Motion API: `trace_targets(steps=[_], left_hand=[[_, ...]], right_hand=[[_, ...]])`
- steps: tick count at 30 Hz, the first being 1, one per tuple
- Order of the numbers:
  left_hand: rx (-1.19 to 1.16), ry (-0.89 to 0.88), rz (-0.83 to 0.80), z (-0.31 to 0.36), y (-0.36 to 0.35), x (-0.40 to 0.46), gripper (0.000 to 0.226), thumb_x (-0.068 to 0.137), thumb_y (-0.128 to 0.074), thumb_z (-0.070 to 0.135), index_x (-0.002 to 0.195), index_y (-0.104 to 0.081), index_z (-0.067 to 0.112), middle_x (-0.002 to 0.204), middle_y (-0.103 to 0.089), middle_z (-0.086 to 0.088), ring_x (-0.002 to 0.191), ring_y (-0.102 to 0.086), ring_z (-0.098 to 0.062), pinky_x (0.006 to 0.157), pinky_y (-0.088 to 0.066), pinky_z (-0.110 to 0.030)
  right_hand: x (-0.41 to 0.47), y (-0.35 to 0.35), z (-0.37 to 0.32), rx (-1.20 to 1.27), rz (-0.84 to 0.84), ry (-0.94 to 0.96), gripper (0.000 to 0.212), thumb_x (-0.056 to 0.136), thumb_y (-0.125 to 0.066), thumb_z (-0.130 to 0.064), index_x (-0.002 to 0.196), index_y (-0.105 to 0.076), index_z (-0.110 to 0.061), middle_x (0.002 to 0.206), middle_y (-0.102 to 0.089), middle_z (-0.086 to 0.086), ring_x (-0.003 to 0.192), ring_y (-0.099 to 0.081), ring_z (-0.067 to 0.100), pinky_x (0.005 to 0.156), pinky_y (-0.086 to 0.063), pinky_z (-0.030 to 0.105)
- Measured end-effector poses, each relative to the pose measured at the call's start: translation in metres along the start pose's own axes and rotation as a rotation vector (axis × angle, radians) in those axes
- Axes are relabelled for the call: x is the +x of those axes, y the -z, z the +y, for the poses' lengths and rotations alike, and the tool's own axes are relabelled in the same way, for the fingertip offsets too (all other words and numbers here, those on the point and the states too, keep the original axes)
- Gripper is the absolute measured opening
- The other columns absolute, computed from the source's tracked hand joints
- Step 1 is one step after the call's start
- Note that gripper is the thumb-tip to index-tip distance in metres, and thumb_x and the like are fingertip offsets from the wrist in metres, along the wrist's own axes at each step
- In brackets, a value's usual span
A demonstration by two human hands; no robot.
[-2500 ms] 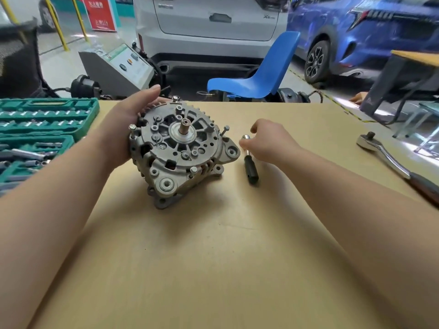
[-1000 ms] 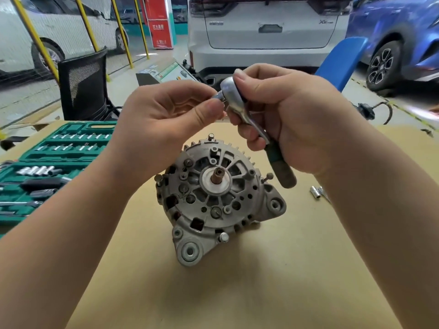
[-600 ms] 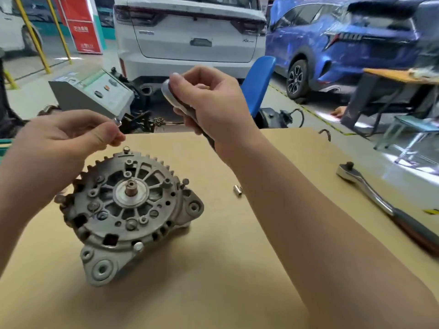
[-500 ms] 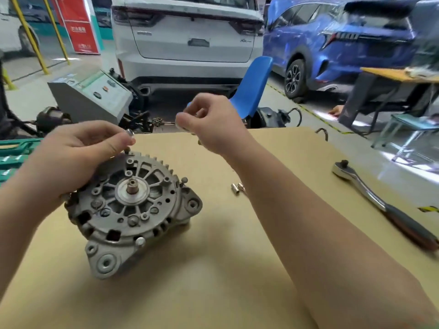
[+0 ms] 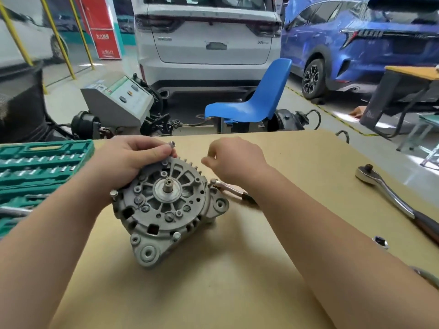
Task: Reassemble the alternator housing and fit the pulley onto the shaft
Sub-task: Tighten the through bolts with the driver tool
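Note:
The grey alternator stands tilted on the cardboard-covered table, its bare shaft pointing up at me. Through bolts stick out at its rim. My left hand rests on the housing's top left edge and pinches a small silver socket just above the rim. Curled loosely, my right hand hovers to the right of the housing, and I see nothing in it. A small ratchet lies on the table under that hand, its head beside the housing's ear.
A green socket set case lies open at the left. A large ratchet lies at the right, with a loose socket nearer to me. Beyond the table's far edge are a blue chair, a grey machine and parked cars.
My right hand has set the small ratchet down beside the alternator and let go. My left hand has come down onto the housing's top edge with the socket.

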State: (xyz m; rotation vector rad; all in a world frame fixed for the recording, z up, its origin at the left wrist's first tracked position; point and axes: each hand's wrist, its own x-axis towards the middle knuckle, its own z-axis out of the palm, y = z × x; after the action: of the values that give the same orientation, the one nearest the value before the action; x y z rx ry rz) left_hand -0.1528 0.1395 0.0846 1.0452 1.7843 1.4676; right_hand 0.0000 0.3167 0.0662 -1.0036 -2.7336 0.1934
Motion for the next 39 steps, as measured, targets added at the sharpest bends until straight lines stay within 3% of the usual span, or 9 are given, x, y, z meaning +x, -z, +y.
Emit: trace_targets(steps=[4, 8, 11, 13, 17, 24, 31, 35, 39], left_hand=[[-0.024, -0.012, -0.008, -0.003, 0.004, 0.003, 0.018, 0.084, -0.082, 0.032, 0.097, -0.087, 0.021, 0.094, -0.084, -0.016, 0.083, -0.083, -0.034, 0.065, -0.068, -0.035], [0.015, -0.032, 0.008, -0.007, 0.006, 0.006, 0.012, 0.098, -0.077, 0.020, 0.097, -0.088, 0.025, 0.092, -0.084, -0.011, 0.080, -0.083, -0.028, 0.062, -0.064, -0.027], [0.008, -0.026, -0.004, -0.007, 0.006, 0.005, 0.012, 0.100, -0.076, 0.021, 0.096, -0.088, 0.022, 0.092, -0.084, -0.013, 0.082, -0.083, -0.028, 0.069, -0.068, -0.032], [0.001, -0.016, -0.024, -0.007, 0.008, 0.004, 0.014, 0.100, -0.078, 0.028, 0.101, -0.087, 0.018, 0.097, -0.084, -0.015, 0.090, -0.083, -0.034, 0.081, -0.069, -0.042], [0.006, -0.023, -0.022, -0.009, 0.011, 0.004, 0.024, 0.100, -0.079, 0.036, 0.106, -0.086, 0.014, 0.101, -0.084, -0.013, 0.099, -0.082, -0.036, 0.096, -0.065, -0.052], [-0.056, -0.070, -0.062, -0.020, 0.017, 0.005, 0.020, 0.100, -0.077, 0.022, 0.116, -0.083, 0.012, 0.110, -0.083, -0.014, 0.107, -0.080, -0.035, 0.104, -0.061, -0.055], [-0.157, -0.103, -0.014, -0.029, 0.018, 0.005, 0.010, 0.091, -0.080, 0.018, 0.099, -0.086, 0.020, 0.095, -0.082, -0.009, 0.089, -0.079, -0.024, 0.085, -0.065, -0.037], [-0.162, -0.105, 0.016, -0.030, 0.015, 0.007, 0.010, 0.086, -0.080, 0.021, 0.095, -0.085, 0.022, 0.093, -0.081, -0.008, 0.089, -0.078, -0.025, 0.091, -0.064, -0.045], [-0.196, -0.097, 0.027, -0.031, 0.014, 0.006, 0.015, 0.086, -0.081, 0.019, 0.101, -0.083, 0.018, 0.098, -0.081, -0.014, 0.093, -0.078, -0.033, 0.101, -0.062, -0.058]], right_hand=[[-0.015, 0.027, -0.037, 0.515, 0.105, 0.180, 0.030, 0.100, -0.060, -0.056, 0.107, -0.079, -0.034, 0.093, -0.074, -0.017, 0.088, -0.069, 0.004, 0.075, -0.058, 0.034], [-0.016, 0.028, -0.052, 0.477, 0.133, 0.283, 0.024, 0.100, -0.068, -0.045, 0.114, -0.079, -0.029, 0.099, -0.075, -0.014, 0.094, -0.069, 0.005, 0.084, -0.059, 0.031], [-0.007, 0.033, -0.053, 0.488, 0.106, 0.309, 0.009, 0.099, -0.071, -0.037, 0.098, -0.080, -0.036, 0.084, -0.073, -0.022, 0.082, -0.067, -0.004, 0.071, -0.049, 0.015], [-0.001, 0.038, -0.056, 0.463, 0.096, 0.333, 0.018, 0.098, -0.071, -0.034, 0.083, -0.073, -0.044, 0.070, -0.068, -0.026, 0.069, -0.063, -0.010, 0.061, -0.041, 0.009], [0.008, 0.043, -0.067, 0.326, 0.110, 0.372, 0.026, 0.096, -0.072, -0.030, 0.076, -0.069, -0.045, 0.075, -0.070, -0.020, 0.074, -0.064, -0.002, 0.063, -0.042, 0.021], [0.004, 0.039, -0.068, 0.342, 0.164, 0.404, 0.026, 0.092, -0.076, -0.027, 0.075, -0.069, -0.046, 0.074, -0.068, -0.022, 0.073, -0.063, -0.006, 0.061, -0.040, 0.016], [-0.004, 0.032, -0.061, 0.485, 0.162, 0.451, 0.016, 0.093, -0.074, -0.032, 0.086, -0.075, -0.046, 0.078, -0.071, -0.032, 0.085, -0.063, -0.016, 0.068, -0.040, 0.014], [-0.004, 0.027, -0.058, 0.532, 0.171, 0.441, 0.015, 0.092, -0.075, -0.030, 0.093, -0.080, -0.044, 0.082, -0.073, -0.030, 0.089, -0.065, -0.015, 0.073, -0.043, 0.015], [-0.008, 0.013, -0.058, 0.708, 0.241, 0.404, 0.014, 0.095, -0.077, -0.027, 0.092, -0.079, -0.041, 0.089, -0.075, -0.027, 0.087, -0.071, -0.001, 0.074, -0.050, 0.023]])
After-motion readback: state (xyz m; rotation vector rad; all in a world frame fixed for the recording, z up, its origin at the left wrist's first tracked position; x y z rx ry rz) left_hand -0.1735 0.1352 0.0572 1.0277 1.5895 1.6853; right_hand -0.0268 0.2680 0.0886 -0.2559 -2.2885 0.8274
